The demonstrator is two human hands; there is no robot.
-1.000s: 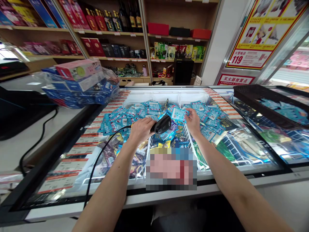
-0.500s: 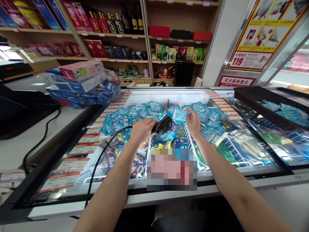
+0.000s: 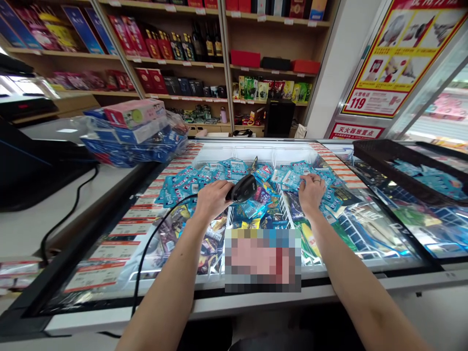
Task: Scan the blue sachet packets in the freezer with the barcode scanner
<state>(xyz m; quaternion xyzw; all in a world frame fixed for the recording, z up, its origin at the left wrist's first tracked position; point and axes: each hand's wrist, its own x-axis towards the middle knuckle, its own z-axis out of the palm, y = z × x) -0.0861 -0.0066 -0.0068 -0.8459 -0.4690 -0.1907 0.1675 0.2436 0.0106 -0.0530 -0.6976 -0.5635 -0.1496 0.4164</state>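
My left hand [image 3: 214, 199] is wrapped round a black barcode scanner [image 3: 244, 189], whose cord trails down to the left. The fingers of my right hand [image 3: 311, 192] are closed on the edge of a blue snack packet [image 3: 291, 179], over the right-hand heap. More blue packets [image 3: 183, 184] lie in a spread heap left of the scanner. Others of the same kind [image 3: 252, 208] rest lower down, among mixed packets in the white wire basket between my hands. A blurred patch covers the near end of that basket.
The glass top of the chest freezer [image 3: 380, 234] spans the front, with price labels [image 3: 120, 248] along its left side. Plastic-wrapped boxes [image 3: 135, 131] stand at the left. A dark tray [image 3: 376, 156] holding blue packets sits at the right. Stocked shelves [image 3: 183, 100] stand behind.
My right hand has carried the blue packet from beside the scanner to the right-hand heap. The scanner stays in my left hand. The view has tilted slightly upward.
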